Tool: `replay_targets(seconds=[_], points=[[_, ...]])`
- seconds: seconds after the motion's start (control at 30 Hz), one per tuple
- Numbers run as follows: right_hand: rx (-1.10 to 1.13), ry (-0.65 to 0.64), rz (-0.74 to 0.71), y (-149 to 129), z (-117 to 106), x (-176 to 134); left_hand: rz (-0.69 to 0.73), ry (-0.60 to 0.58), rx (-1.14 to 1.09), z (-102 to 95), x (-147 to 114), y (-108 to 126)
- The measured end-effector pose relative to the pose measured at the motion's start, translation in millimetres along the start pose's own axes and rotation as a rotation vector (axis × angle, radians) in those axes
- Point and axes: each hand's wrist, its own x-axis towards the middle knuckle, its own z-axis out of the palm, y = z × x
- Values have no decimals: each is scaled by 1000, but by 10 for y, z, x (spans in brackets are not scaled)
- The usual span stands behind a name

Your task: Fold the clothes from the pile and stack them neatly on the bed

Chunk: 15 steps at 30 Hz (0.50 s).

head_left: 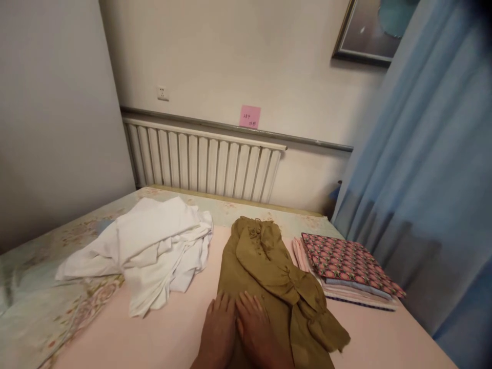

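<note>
In the head view, the olive garment point(234, 261) lies on the bed point(165, 335), its long axis running from the near side toward the far edge. The left hand point(218, 325) rests flat along its left border, fingers extended, gripping nothing visible. The right hand point(254, 324), equally flat, presses beside it, nearer the sleeve point(305, 294) slanting toward the bed's right edge.

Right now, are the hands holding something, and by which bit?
Nothing looks gripped: the left hand and right hand rest flat on the olive-brown cloth garment.
</note>
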Motion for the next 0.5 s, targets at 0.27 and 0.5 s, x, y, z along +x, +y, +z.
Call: replay_targets(seconds=[0.27,0.5], points=[[147,51,86,224,148,166,174,198,48,656,306,-461],[239,127,459,782,-381,1684,280,376,-34,994,561,-734]])
